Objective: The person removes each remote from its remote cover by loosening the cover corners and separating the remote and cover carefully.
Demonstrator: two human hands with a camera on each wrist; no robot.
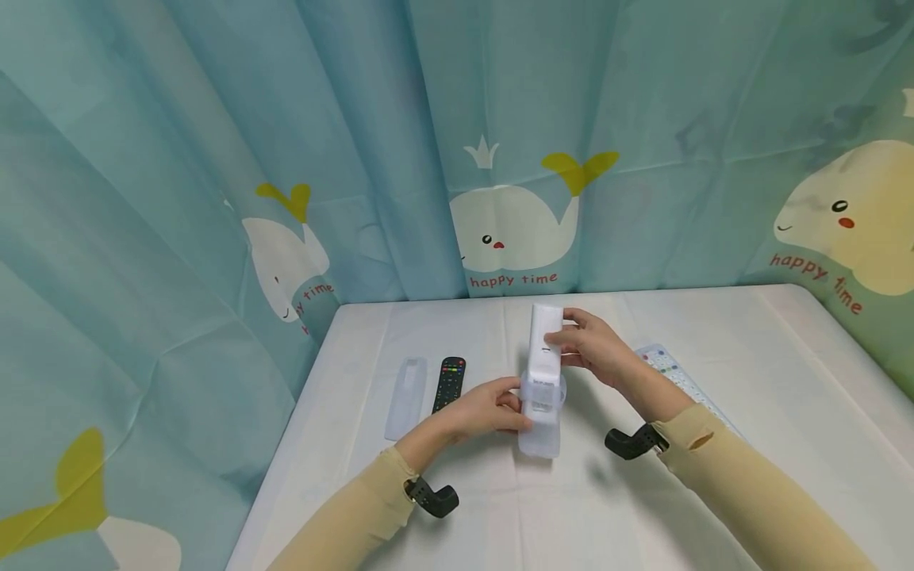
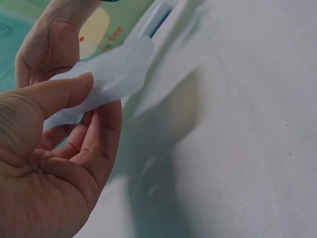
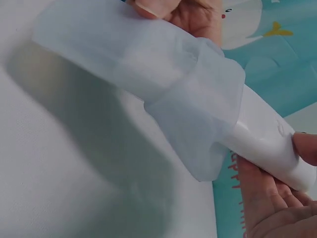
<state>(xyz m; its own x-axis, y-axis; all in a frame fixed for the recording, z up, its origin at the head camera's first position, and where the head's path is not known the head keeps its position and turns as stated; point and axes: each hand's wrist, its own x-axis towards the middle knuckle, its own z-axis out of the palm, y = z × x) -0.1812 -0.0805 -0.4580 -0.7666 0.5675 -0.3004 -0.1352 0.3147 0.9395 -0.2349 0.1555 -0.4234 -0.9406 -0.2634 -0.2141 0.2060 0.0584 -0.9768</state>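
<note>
A white remote control (image 1: pixel 546 341) is held up over the table, its back toward the head camera. Its lower part sits inside a translucent silicone cover (image 1: pixel 539 442), whose upper edge is folded outward around the remote. My left hand (image 1: pixel 493 408) pinches the cover near its lower end, thumb on one face and fingers on the other in the left wrist view. Higher up, my right hand (image 1: pixel 591 342) grips the bare upper end of the remote between thumb and fingers. In the right wrist view the flared cover (image 3: pixel 198 109) hides the lower remote.
On the white table (image 1: pixel 457 507), a flat translucent cover (image 1: pixel 406 396) lies at the left beside a black remote control (image 1: pixel 450 381). Behind my right forearm lies a pale remote control (image 1: pixel 674 373), partly hidden. A blue whale-print curtain (image 1: pixel 400 159) hangs around the table's back and left.
</note>
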